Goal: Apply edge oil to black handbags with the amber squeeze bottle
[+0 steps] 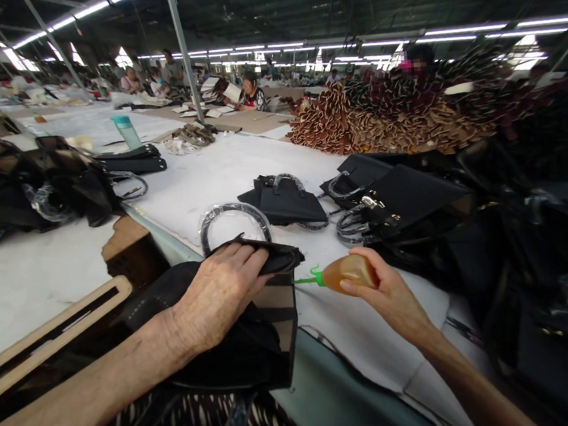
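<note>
In the head view a black handbag (218,363) lies across my lap at the table's edge, its tan inner side partly showing. A plastic-wrapped ring handle (206,230) stands up behind it. My left hand (221,289) is closed over the bag's upper edge, fingers bent round the black flap. My right hand (389,293) grips a squeeze glue bottle (345,274) of amber liquid, tilted sideways. Its thin green nozzle points left, with the tip close beside the bag's edge; whether it touches I cannot tell.
Black handbags (290,202) lie on the white-covered table (185,182), with more piled at right and left. Brown leather strips (380,123) are heaped behind. A teal bottle (127,132) stands at back left. A slotted wooden board (59,328) lies at left. Several people work farther off.
</note>
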Demonstrator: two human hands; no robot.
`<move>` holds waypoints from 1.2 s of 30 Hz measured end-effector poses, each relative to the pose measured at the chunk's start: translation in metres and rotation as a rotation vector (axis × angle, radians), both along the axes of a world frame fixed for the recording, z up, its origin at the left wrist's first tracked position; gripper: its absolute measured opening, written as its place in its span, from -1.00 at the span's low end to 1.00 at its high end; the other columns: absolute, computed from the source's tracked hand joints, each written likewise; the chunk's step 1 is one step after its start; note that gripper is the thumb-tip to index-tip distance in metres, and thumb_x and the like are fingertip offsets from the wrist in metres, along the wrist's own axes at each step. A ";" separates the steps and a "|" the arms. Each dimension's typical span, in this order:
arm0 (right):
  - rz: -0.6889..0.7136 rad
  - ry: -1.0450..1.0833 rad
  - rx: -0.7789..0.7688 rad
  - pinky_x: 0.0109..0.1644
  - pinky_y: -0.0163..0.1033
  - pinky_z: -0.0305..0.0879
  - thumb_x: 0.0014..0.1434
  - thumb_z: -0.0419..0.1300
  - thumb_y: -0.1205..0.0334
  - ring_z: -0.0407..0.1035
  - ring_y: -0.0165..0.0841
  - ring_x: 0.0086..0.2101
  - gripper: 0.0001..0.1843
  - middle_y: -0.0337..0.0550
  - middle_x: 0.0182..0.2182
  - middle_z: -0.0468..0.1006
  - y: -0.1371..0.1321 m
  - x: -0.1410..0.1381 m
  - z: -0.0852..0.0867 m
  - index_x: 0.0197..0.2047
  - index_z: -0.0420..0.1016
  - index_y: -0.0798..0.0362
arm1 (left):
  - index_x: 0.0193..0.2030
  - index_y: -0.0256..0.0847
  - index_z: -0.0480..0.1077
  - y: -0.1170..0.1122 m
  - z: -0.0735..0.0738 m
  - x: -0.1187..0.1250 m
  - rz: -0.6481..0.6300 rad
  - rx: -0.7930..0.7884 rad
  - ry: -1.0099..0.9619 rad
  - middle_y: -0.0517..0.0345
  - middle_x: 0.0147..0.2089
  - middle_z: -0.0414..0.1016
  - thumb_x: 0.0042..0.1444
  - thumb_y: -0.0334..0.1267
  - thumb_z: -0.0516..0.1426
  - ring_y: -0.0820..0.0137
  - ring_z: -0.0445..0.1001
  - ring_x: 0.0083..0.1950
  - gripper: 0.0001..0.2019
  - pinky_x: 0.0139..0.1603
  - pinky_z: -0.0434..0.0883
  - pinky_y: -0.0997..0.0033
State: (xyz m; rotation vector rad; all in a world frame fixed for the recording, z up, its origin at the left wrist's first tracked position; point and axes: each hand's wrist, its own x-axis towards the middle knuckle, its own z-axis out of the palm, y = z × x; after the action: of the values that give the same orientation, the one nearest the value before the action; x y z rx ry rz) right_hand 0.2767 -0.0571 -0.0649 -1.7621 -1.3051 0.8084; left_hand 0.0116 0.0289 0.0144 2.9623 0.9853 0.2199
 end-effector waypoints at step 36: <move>0.041 0.007 -0.060 -0.17 -0.18 0.21 0.00 0.30 0.01 0.33 -0.22 -0.24 -0.49 -0.27 -0.26 0.44 -0.025 -0.001 0.011 -0.01 0.28 -0.05 | 0.02 -0.30 0.26 -0.057 -0.036 -0.026 -0.026 0.072 -0.262 -0.01 -0.13 0.45 0.21 -0.33 0.03 0.23 0.39 -0.11 -0.76 -0.09 0.42 0.20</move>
State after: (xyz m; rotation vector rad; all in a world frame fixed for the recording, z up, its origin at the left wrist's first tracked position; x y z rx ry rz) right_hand 0.2754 -0.0824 -0.0542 -1.7831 -1.3282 0.8846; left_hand -0.0146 -0.0285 -0.0214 2.9049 0.9223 0.6362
